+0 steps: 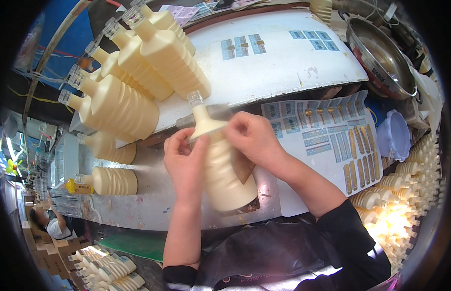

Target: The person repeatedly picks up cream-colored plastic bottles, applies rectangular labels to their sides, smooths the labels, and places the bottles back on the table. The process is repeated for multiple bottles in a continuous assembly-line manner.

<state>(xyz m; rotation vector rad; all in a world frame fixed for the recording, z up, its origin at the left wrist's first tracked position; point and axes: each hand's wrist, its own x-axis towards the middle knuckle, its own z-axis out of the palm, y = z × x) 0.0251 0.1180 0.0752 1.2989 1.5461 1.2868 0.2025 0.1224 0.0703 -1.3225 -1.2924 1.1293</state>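
Cream bottle (220, 165), ribbed along its body and topped with a clear cap, lies tilted over the metal worktop (152, 199), neck pointing up and away from the person, held between both hands. Left hand (185, 162) wraps the bottle's left side just below the shoulder, thumb pressed against the body. Right hand (254, 138) closes over the shoulder from the right, fingertips pinched against the surface near the neck; whether something thin sits under those fingertips cannot be made out. Both forearms come up from the lower edge, the right one in a dark sleeve (351, 228) pushed back above the elbow. Just to the right of the hands lies a sheet of stickers (327, 140), blue and gold strips in rows, with some gaps among them. Behind the hands, a stack of bottles (138, 72) of the same kind leans across the upper left, and a white board (283, 63) with a few more stickers lies beyond. A metal bowl (380, 58) stands at the upper right, a pale lidded tub (397, 136) below it. More bottles (405, 189) crowd the right edge, standing close together.
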